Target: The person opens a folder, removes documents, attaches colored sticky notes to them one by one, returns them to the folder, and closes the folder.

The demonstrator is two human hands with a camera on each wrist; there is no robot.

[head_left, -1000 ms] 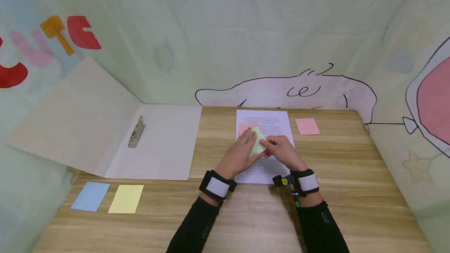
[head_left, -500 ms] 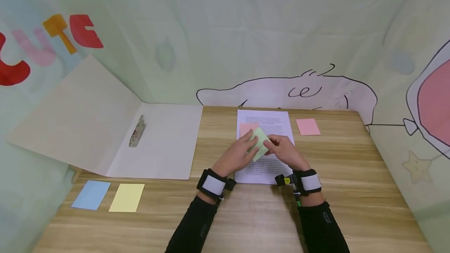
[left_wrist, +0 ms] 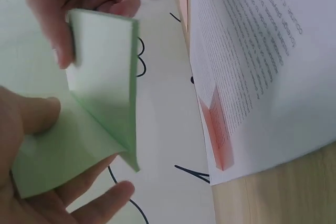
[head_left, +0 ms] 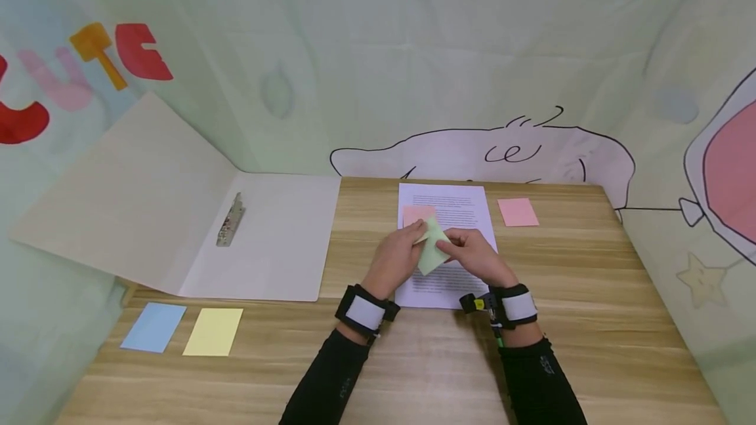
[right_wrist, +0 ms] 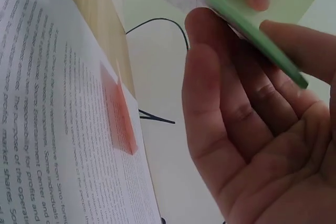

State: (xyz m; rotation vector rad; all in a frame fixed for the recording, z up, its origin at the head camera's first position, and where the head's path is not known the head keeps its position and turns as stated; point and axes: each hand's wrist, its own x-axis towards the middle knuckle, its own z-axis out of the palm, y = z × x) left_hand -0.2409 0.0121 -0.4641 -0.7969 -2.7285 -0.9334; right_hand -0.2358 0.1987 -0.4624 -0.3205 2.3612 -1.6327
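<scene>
1. our left hand (head_left: 394, 256) pinches the green sheet (left_wrist: 68, 150) between thumb and fingers; our right hand (head_left: 480, 258) grips the green pad (left_wrist: 102, 51) by thumb and fingers too.
2. sheet and pad are between our two sets of fingers, seemingly joined along one edge, above the printed page (head_left: 440, 294).
3. if our left fingers pull askew, we judge the sheet could curl or tear at that join; a slack right pinch could drop the pad.
4. just beyond our left fingertips, the pink note (head_left: 418, 214) seems partly lifted, so a brushing finger might crease it.
</scene>
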